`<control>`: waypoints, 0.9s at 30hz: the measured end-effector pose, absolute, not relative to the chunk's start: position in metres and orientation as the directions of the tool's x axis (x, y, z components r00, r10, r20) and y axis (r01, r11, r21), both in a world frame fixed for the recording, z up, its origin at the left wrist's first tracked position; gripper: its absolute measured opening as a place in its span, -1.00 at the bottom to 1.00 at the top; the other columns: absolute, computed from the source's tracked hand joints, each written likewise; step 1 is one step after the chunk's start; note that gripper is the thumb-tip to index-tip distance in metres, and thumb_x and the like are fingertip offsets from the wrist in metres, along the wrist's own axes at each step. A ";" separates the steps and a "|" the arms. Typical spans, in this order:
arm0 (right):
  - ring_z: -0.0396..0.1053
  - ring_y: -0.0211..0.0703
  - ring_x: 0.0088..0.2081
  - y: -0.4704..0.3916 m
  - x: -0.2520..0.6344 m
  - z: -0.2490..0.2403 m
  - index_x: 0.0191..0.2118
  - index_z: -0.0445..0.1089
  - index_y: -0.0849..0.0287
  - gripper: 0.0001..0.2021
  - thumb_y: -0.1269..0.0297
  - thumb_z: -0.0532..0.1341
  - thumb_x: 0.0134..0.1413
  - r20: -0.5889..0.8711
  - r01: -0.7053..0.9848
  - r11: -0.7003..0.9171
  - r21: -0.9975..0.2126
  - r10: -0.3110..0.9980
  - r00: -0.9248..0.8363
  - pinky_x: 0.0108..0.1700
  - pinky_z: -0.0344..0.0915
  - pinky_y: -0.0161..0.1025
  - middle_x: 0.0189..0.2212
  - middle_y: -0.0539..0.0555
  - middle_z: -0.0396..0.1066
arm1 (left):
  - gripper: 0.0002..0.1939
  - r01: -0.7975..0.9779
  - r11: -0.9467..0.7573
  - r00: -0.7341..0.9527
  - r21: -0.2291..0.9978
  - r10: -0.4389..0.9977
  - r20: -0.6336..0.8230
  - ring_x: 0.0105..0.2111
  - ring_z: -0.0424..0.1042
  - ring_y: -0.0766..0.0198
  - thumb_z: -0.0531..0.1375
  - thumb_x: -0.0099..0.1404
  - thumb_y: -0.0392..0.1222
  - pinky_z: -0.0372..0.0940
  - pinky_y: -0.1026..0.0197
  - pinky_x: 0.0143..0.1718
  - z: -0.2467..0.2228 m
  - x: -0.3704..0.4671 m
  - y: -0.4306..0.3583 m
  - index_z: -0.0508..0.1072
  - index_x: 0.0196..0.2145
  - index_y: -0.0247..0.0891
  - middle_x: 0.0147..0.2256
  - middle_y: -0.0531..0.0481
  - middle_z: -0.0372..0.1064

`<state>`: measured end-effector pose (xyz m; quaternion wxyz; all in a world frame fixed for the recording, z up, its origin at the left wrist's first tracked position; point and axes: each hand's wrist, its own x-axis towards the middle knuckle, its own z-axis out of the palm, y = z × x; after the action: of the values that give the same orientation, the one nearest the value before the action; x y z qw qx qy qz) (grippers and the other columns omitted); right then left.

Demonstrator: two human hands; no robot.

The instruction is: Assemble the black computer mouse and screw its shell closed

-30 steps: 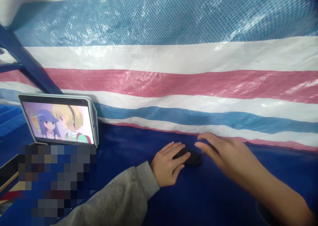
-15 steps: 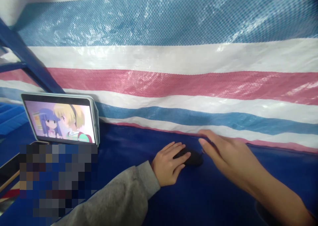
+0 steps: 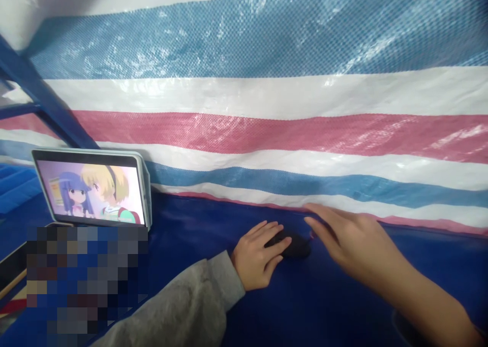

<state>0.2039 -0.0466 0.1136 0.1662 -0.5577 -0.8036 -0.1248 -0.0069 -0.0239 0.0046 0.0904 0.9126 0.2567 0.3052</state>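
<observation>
My left hand (image 3: pixel 256 258) lies on a black, rounded thing shaped like a computer mouse (image 3: pixel 299 245), its fingers draped over the left end and its thumb along the near side. The mouse rests on a dark blue surface (image 3: pixel 290 306). Just right of it, my right hand (image 3: pixel 353 240) hovers with thumb and forefinger stretched out and a small gap between them. Nothing shows in that gap. Its other fingers are hidden behind. A tiny reddish spot by the mouse's right end, below the thumb, is too small to make out.
A tablet (image 3: pixel 91 189) in a pale case stands at the left, playing a cartoon. Before it lies a blurred-out patch. Striped plastic sheeting (image 3: pixel 267 98) hangs along the back of the surface. A blue metal frame (image 3: pixel 46 93) slants down at the upper left.
The view has shifted slightly, so the tablet and sheeting sit a little lower. Both hands and the mouse keep nearly the same places relative to each other.
</observation>
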 end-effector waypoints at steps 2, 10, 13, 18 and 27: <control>0.49 -0.07 -0.49 -0.046 0.204 0.113 -0.07 0.42 0.14 -0.66 0.12 -0.01 0.25 0.395 0.948 0.317 0.018 0.869 -0.298 -0.46 0.28 -0.25 -0.46 0.08 0.54 | -0.56 0.415 -0.851 0.679 0.321 0.525 0.514 0.20 0.19 0.06 0.06 0.30 -0.26 0.14 -0.14 0.20 0.004 -0.007 -0.024 0.31 0.14 -0.21 0.18 -0.17 0.21; 0.48 -0.11 -0.51 -0.046 0.206 0.111 -0.07 0.42 0.14 -0.66 0.17 -0.04 0.26 0.379 0.953 0.303 -0.018 0.884 -0.274 -0.46 0.27 -0.27 -0.51 0.06 0.53 | -0.56 0.419 -0.846 0.684 0.330 0.533 0.498 0.21 0.17 0.06 0.06 0.31 -0.25 0.13 -0.14 0.20 0.004 -0.007 -0.023 0.31 0.15 -0.21 0.19 -0.16 0.19; 0.47 -0.11 -0.52 -0.046 0.206 0.112 -0.08 0.42 0.13 -0.67 0.17 -0.02 0.24 0.361 0.954 0.298 -0.022 0.893 -0.270 -0.47 0.25 -0.27 -0.51 0.05 0.52 | -0.56 0.422 -0.845 0.679 0.329 0.535 0.503 0.20 0.18 0.06 0.06 0.30 -0.26 0.13 -0.13 0.21 0.005 -0.007 -0.023 0.32 0.14 -0.22 0.18 -0.17 0.20; 0.47 -0.11 -0.50 -0.047 0.205 0.113 -0.02 0.38 0.13 -0.66 0.26 -0.04 0.23 0.342 0.946 0.325 0.007 0.888 -0.307 -0.47 0.26 -0.25 -0.46 0.05 0.53 | -0.56 0.424 -0.847 0.685 0.322 0.532 0.498 0.21 0.18 0.07 0.07 0.30 -0.26 0.11 -0.12 0.22 0.004 -0.007 -0.024 0.33 0.13 -0.22 0.18 -0.17 0.20; 0.46 -0.21 -0.39 -0.046 0.204 0.114 -0.03 0.38 0.19 -0.61 0.47 -0.07 0.12 0.384 0.907 0.419 -0.042 0.845 -0.373 -0.40 0.34 -0.29 -0.12 0.18 0.41 | -0.56 0.417 -0.850 0.677 0.323 0.527 0.514 0.20 0.19 0.07 0.06 0.30 -0.26 0.14 -0.13 0.20 0.003 -0.007 -0.023 0.32 0.13 -0.22 0.17 -0.17 0.22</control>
<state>0.2044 -0.0457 0.1139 0.1761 -0.5316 -0.8238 -0.0883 -0.0072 -0.0227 0.0031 0.0901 0.9112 0.2590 0.3074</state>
